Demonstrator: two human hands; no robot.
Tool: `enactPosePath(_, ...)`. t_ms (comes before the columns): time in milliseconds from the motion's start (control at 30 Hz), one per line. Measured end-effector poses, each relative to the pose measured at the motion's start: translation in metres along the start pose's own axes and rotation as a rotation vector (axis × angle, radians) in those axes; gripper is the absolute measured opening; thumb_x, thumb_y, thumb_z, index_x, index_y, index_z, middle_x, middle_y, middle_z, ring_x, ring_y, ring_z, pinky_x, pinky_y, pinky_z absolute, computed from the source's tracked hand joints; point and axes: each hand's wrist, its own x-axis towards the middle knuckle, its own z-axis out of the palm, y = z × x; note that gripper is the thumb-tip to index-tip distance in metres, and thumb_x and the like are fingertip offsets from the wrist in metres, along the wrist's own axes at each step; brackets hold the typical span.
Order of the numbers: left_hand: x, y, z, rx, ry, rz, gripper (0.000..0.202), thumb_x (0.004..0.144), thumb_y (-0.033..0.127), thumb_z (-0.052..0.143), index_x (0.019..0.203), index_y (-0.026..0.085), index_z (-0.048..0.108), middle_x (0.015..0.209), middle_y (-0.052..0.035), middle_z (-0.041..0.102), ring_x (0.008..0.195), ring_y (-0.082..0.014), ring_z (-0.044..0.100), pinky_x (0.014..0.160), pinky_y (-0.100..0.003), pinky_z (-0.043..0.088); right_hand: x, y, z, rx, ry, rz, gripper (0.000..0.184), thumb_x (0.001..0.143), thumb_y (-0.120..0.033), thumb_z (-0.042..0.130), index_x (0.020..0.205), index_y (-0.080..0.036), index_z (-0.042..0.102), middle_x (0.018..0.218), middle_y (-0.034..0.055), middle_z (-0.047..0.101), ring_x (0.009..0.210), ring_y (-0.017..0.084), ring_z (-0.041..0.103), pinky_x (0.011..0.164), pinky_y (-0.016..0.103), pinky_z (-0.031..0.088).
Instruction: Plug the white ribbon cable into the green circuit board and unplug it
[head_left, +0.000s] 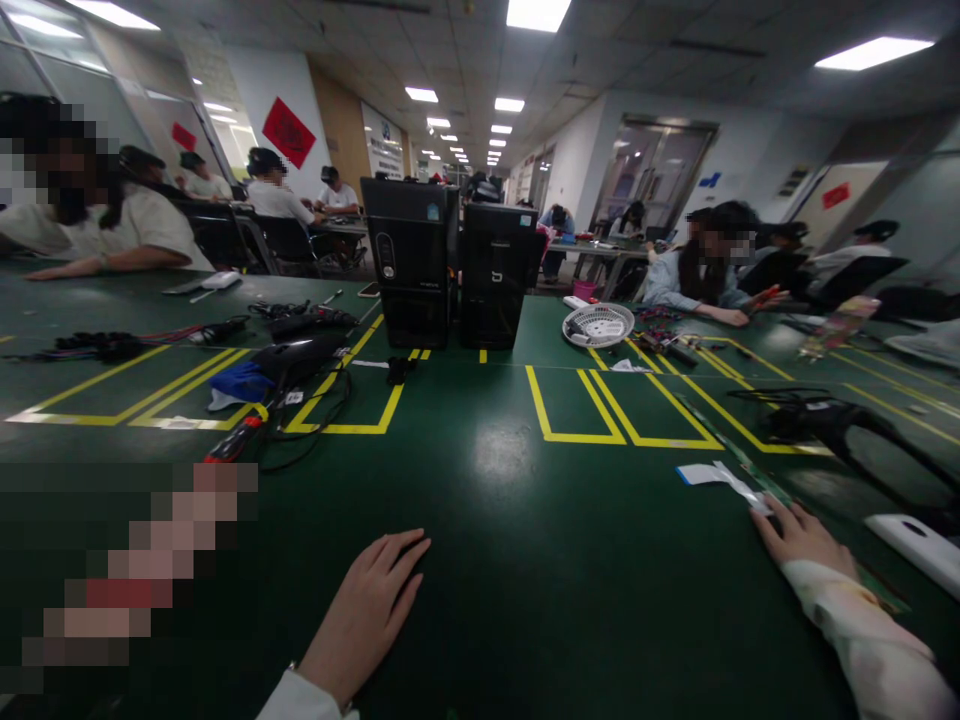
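My left hand (pixel 367 610) rests on the green tabletop (pixel 510 560) near the front. Its fingers are stretched out, and nothing is in it. Farther right, my right hand (pixel 806 535) lies on the table with its fingers extended. Its fingertips touch the near end of a flat white strip (pixel 739 486) that has a blue edge at its far end. The strip looks bent and lies loosely on the table; I cannot make out exactly what it is.
Two black computer towers (pixel 491 275) stand at the far middle. A white plastic basket (pixel 598 325) is right of them. A dark tool with a cable (pixel 300 360) and a blue item (pixel 238 383) lie left. Yellow tape outlines (pixel 585 439) mark the table. Several people sit around.
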Motion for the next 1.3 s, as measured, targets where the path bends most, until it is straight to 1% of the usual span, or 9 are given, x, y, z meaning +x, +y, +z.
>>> enactPosePath(233,0.0,-0.003,0.004,0.012,-0.009,0.006,0.041,0.093,0.031,0.043,0.134,0.027,0.045,0.135,-0.0042,0.049,0.123,-0.0255,0.047,0.098,-0.048,0.044,0.011,-0.009,0.002,0.019,0.018,0.12,0.07,0.087,-0.057,0.013,0.135,-0.016,0.043,0.142,0.0219,0.034,0.131,0.038,0.03,0.095,0.06,0.029)
enactPosePath(367,-0.001,-0.003,0.003,0.012,-0.005,0.003,0.041,0.093,0.031,0.043,0.133,0.027,0.046,0.135,-0.0039,0.05,0.122,-0.025,0.047,0.099,-0.048,0.044,0.012,-0.014,0.002,0.025,0.016,0.157,0.068,0.088,-0.058,0.013,0.135,-0.019,0.043,0.143,0.0214,0.032,0.131,0.039,0.029,0.095,0.064,0.026)
enactPosePath(500,-0.001,-0.003,0.003,0.029,-0.019,0.003,0.041,0.093,0.03,0.043,0.133,0.027,0.045,0.136,-0.0044,0.048,0.123,-0.0254,0.047,0.098,-0.048,0.044,0.013,-0.012,0.0,0.033,-0.017,0.152,0.068,0.087,-0.059,0.015,0.134,-0.02,0.044,0.143,0.021,0.033,0.131,0.039,0.029,0.095,0.064,0.025)
enactPosePath(667,0.0,-0.001,0.003,0.027,0.019,0.034,0.04,0.093,0.028,0.042,0.132,0.027,0.047,0.133,-0.0043,0.051,0.12,-0.0235,0.048,0.1,-0.046,0.043,0.018,-0.007,-0.002,0.029,-0.057,0.151,0.067,0.086,-0.061,0.017,0.134,-0.022,0.044,0.144,0.0202,0.032,0.132,0.038,0.028,0.097,0.063,0.025)
enactPosePath(833,0.0,0.001,0.001,0.018,0.041,0.042,0.039,0.093,0.029,0.043,0.131,0.027,0.047,0.132,-0.0041,0.052,0.119,-0.0233,0.049,0.1,-0.045,0.043,0.023,-0.004,0.001,0.02,-0.066,0.171,0.066,0.085,-0.062,0.019,0.134,-0.023,0.044,0.145,0.0181,0.031,0.132,0.037,0.028,0.099,0.062,0.025)
enactPosePath(900,0.0,0.001,0.0,0.014,0.045,0.039,0.039,0.093,0.029,0.043,0.131,0.027,0.047,0.132,-0.0041,0.052,0.119,-0.0239,0.049,0.099,-0.046,0.043,0.025,-0.002,0.003,0.02,-0.062,0.171,0.064,0.084,-0.062,0.022,0.131,-0.025,0.045,0.144,0.0168,0.032,0.132,0.037,0.029,0.098,0.061,0.027)
enactPosePath(1033,0.001,0.0,0.001,0.012,0.031,0.027,0.04,0.093,0.029,0.043,0.133,0.027,0.046,0.134,-0.0043,0.05,0.121,-0.0245,0.048,0.098,-0.047,0.044,0.028,0.001,0.004,0.023,-0.053,0.16,0.062,0.082,-0.062,0.026,0.126,-0.026,0.05,0.138,0.0165,0.04,0.129,0.036,0.034,0.095,0.06,0.031)
enactPosePath(1167,0.001,0.0,0.001,0.009,0.02,0.022,0.041,0.092,0.027,0.043,0.133,0.028,0.045,0.134,-0.0041,0.05,0.122,-0.0242,0.047,0.099,-0.047,0.043,0.021,-0.003,0.004,0.013,-0.017,0.133,0.064,0.083,-0.061,0.021,0.125,-0.023,0.051,0.139,0.0175,0.04,0.128,0.037,0.035,0.095,0.06,0.031)
enactPosePath(1300,0.0,-0.001,0.001,-0.005,0.017,0.013,0.041,0.092,0.028,0.044,0.133,0.028,0.046,0.135,-0.0039,0.05,0.121,-0.0249,0.048,0.098,-0.047,0.043,0.006,-0.009,0.004,0.001,0.012,0.108,0.069,0.085,-0.06,0.016,0.134,-0.02,0.042,0.145,0.0159,0.033,0.13,0.038,0.031,0.095,0.06,0.031)
